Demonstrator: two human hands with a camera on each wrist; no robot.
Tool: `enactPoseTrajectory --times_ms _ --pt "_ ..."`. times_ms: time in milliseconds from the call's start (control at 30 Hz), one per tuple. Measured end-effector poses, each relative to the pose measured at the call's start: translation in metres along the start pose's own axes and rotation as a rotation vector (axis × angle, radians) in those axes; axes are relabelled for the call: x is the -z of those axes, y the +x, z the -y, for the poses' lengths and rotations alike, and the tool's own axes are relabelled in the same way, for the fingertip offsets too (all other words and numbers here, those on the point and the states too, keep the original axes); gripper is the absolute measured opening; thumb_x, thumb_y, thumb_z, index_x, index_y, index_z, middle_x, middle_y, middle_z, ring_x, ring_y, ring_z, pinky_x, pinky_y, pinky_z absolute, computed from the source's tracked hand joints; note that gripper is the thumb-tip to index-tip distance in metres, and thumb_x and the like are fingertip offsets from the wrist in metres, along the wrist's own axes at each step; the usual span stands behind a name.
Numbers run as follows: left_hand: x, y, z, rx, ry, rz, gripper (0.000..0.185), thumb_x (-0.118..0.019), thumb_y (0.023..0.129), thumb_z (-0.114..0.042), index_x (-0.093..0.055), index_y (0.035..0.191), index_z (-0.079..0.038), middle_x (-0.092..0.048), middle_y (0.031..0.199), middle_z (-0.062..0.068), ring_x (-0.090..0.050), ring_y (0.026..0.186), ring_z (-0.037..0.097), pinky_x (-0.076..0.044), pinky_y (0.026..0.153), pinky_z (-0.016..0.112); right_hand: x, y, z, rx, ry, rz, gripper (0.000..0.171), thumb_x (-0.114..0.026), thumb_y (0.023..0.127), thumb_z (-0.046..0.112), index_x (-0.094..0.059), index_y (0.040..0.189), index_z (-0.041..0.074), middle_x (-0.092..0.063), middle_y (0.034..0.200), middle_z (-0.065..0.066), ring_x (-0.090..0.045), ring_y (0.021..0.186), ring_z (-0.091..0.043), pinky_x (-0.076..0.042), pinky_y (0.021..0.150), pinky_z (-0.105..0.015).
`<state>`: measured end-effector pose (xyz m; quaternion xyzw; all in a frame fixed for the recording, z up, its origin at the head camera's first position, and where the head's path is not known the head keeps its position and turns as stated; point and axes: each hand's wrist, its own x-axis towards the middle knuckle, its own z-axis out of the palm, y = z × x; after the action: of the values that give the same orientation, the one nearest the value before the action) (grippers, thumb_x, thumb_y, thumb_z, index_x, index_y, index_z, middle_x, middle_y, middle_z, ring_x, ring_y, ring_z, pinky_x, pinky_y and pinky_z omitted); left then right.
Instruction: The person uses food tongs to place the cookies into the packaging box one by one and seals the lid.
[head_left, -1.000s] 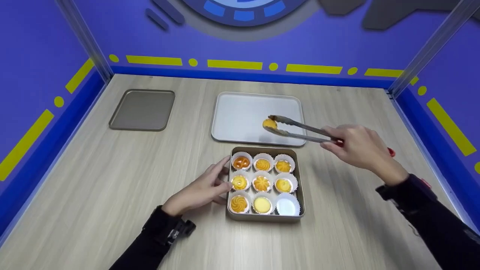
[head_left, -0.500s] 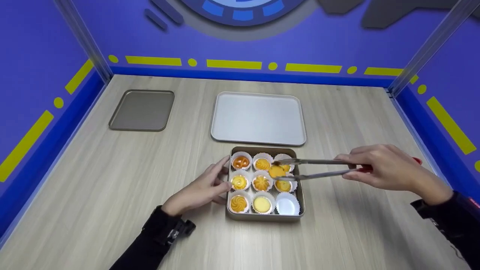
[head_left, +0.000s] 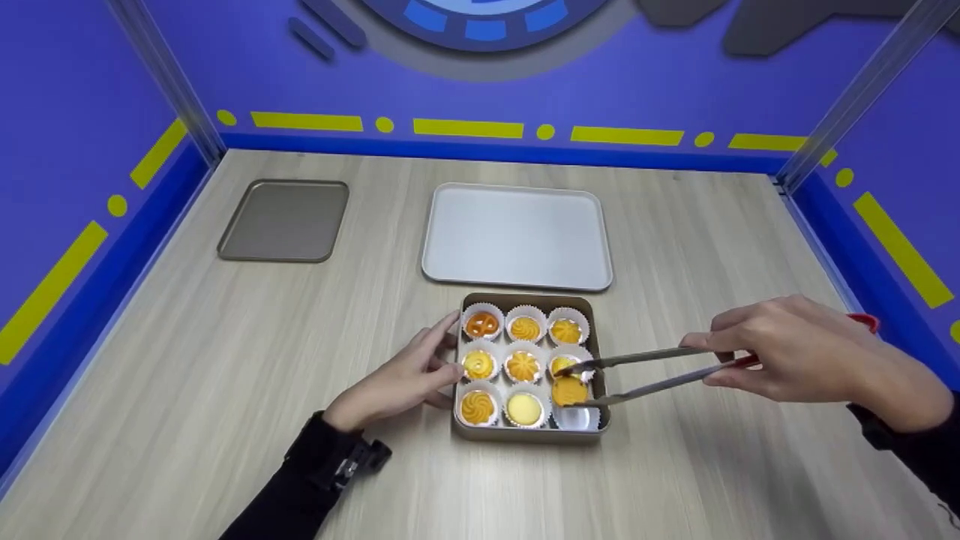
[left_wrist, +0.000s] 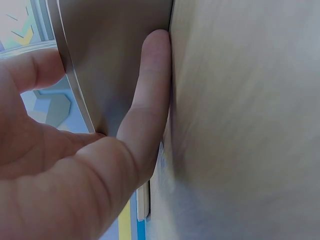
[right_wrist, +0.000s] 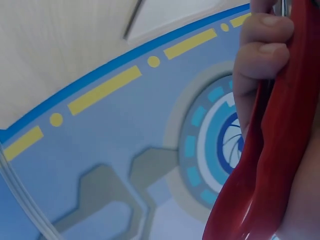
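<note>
A square metal tin [head_left: 529, 435] near the front of the table holds several yellow cookies in white paper cups. My right hand [head_left: 795, 356] grips metal tongs [head_left: 645, 371] with red handles [right_wrist: 270, 150]. The tong tips pinch an orange cookie [head_left: 569, 391] just above the white paper cup [head_left: 577, 417] at the tin's front right corner. My left hand [head_left: 405, 379] rests against the tin's left wall [left_wrist: 120, 65], fingers straight along it.
A silver tray [head_left: 517, 236] lies behind the tin with nothing on it. A darker flat tray [head_left: 286, 220] sits at the back left. Blue walls with yellow marks close in the wooden table [head_left: 187, 375] on three sides.
The tongs carried the orange cookie from the silver tray toward me, across the tin, down to its front right corner. My left hand stayed on the tin.
</note>
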<state>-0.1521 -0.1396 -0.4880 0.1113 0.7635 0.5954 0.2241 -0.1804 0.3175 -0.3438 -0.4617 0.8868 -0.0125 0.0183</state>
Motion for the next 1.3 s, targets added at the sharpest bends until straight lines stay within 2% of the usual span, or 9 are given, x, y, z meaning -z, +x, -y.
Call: enactPoseTrajectory --times_ms 200,400,667,933,1300 --pt "0.0 0.0 0.0 0.002 -0.012 0.009 0.091 -0.063 0.103 -0.017 -0.006 0.173 -0.023 -0.035 0.154 0.019 -0.057 0.115 0.029 -0.068 0.083 0.041 0.014 0.005 0.013 -0.047 -0.035 0.094 0.04 -0.09 0.085 0.036 -0.082 0.122 0.023 -0.06 0.076 0.019 -0.045 0.061 0.009 -0.045 0.049 -0.015" --pt "0.0 -0.001 -0.001 -0.002 0.028 -0.004 0.09 -0.064 0.104 -0.02 -0.007 0.173 -0.021 -0.037 0.152 0.018 -0.058 0.114 0.028 -0.068 0.082 0.039 0.023 0.01 0.022 -0.053 -0.035 0.132 0.04 -0.09 0.085 0.035 -0.081 0.122 0.023 -0.061 0.076 0.018 -0.047 0.061 0.009 -0.048 0.051 -0.016" --pt "-0.001 0.0 0.0 0.012 -0.037 0.009 0.091 -0.063 0.102 -0.015 -0.007 0.173 -0.024 -0.035 0.153 0.02 -0.059 0.114 0.029 -0.068 0.083 0.042 0.024 0.014 0.028 -0.04 -0.064 0.141 0.039 -0.091 0.084 0.035 -0.081 0.119 0.023 -0.061 0.076 0.016 -0.045 0.06 0.007 -0.049 0.051 -0.017" --pt "0.0 -0.001 -0.001 0.011 0.008 -0.007 0.091 -0.064 0.102 -0.018 -0.008 0.173 -0.023 -0.037 0.152 0.019 -0.056 0.117 0.03 -0.068 0.082 0.04 0.026 0.019 0.034 0.035 -0.127 0.112 0.036 -0.09 0.084 0.034 -0.079 0.117 0.023 -0.059 0.075 0.015 -0.045 0.06 0.005 -0.048 0.05 -0.019" --pt "0.0 0.0 -0.001 -0.002 0.027 -0.005 0.091 -0.065 0.102 -0.019 -0.008 0.173 -0.022 -0.038 0.152 0.018 -0.056 0.117 0.03 -0.068 0.082 0.039 0.024 0.023 0.039 0.025 -0.12 0.119 0.039 -0.091 0.083 0.033 -0.08 0.118 0.021 -0.06 0.075 0.014 -0.046 0.06 0.003 -0.048 0.051 -0.017"
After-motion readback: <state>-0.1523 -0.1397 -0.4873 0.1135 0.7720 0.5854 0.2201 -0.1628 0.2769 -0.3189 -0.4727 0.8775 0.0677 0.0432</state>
